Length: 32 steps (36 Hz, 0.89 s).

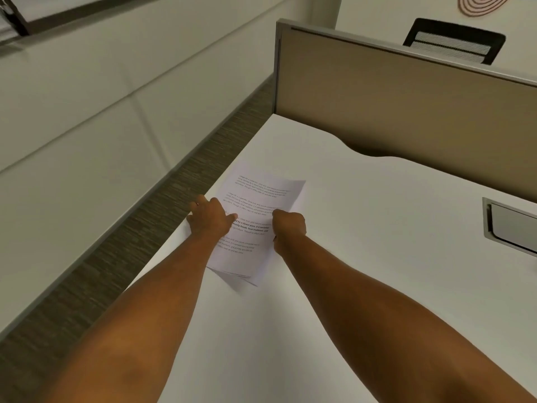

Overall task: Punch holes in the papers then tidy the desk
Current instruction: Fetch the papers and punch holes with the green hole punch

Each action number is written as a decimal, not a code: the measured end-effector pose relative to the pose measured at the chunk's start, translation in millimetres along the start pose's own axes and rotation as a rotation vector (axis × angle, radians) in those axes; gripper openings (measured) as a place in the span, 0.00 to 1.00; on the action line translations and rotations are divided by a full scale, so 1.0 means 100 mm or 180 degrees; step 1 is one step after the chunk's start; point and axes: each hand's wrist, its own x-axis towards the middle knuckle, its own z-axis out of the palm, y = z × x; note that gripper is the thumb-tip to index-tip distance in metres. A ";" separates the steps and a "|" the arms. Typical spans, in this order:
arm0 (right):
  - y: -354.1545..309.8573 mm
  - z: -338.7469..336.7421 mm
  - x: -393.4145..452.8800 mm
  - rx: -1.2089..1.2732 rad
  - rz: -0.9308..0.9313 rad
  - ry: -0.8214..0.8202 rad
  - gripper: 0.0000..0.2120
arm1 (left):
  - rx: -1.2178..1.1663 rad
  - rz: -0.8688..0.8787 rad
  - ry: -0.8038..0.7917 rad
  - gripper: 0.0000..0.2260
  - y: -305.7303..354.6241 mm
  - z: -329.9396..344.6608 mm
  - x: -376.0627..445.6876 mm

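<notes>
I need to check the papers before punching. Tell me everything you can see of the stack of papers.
The stack of papers is a thin sheaf of white printed sheets, text blocks blurred, lower corners slightly fanned. It sits near the left edge of the white desk. The left hand grips its left edge; the right hand pinches its right edge.

Two hands (209, 218), one stack of papers (255, 210), one desk (377, 257), one chair (453, 40), one partition (406, 97)

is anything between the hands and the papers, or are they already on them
Nothing visible stands between them. The left hand rests on the left edge of the papers near the desk edge, and the right hand grips their right edge. No hole punch is in view.
</notes>
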 end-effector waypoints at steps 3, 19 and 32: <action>0.00 -0.02 -0.04 0.0270 0.0094 -0.0115 0.04 | -0.0007 -0.0002 -0.0001 0.30 -0.01 0.01 0.01; 0.07 -0.10 0.19 -0.0096 -0.0051 -0.0203 0.07 | 0.0022 0.0029 0.0044 0.30 -0.03 0.05 0.02; 0.12 -0.42 0.21 -0.0341 -0.0519 -0.0441 0.11 | -0.0776 0.0060 0.0212 0.27 -0.12 -0.01 0.07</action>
